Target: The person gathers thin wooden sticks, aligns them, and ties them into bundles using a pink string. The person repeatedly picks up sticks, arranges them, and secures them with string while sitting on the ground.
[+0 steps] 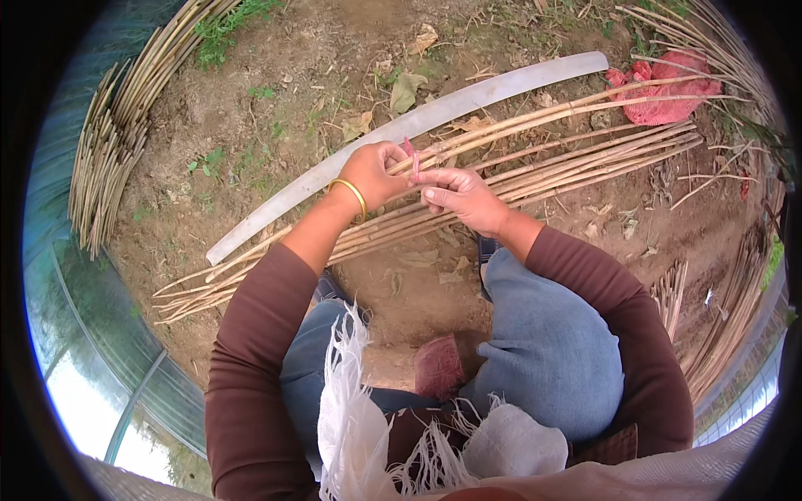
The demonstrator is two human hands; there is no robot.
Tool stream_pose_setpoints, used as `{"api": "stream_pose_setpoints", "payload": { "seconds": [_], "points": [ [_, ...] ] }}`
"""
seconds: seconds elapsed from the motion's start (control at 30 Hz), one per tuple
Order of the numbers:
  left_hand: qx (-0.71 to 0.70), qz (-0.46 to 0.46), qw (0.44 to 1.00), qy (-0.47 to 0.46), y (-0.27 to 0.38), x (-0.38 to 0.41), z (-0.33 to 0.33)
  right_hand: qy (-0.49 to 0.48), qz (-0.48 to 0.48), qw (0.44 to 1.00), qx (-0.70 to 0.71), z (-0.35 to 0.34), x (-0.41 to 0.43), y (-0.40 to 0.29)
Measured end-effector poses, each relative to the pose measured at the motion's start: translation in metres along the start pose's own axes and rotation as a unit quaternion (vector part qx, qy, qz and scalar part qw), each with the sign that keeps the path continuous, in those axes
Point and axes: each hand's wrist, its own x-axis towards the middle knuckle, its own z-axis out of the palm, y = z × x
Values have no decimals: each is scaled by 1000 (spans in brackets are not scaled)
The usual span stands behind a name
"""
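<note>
My left hand [374, 175], with a gold-coloured bangle at the wrist, grips a few thin bamboo-like canes [539, 118]. A narrow pink strip [415, 164] loops around these canes just beyond the left fingers, one end sticking up. My right hand [463, 197] has its fingers bent at the lower part of that strip and appears to pinch it; the fingertips partly hide the contact. Below both hands, several more canes [564, 172] lie side by side on the soil, passing in front of my feet.
A long pale flat strip [501, 87] lies behind the canes. A red mesh bag [658, 114] rests at upper right. Cane bundles lie at left [106, 169] and right [733, 319]. Plastic sheeting [81, 313] borders the left side. Dry leaves [406, 91] litter the soil.
</note>
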Motion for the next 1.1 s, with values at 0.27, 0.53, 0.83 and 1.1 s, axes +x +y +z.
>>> {"api": "stream_pose_setpoints", "payload": {
  "seconds": [0.27,0.53,0.83,1.1],
  "points": [
    [-144,19,989,6,-26,10,1,-87,-26,923,-374,15,-11,-9],
    [-116,11,993,36,-36,19,18,37,-144,872,-466,6,-15,-12],
    [-103,92,989,54,-38,16,12,332,-8,942,52,-40,-6,-19],
    [5,59,995,77,-27,0,1,372,-61,918,124,-57,3,-27]
  ]
}}
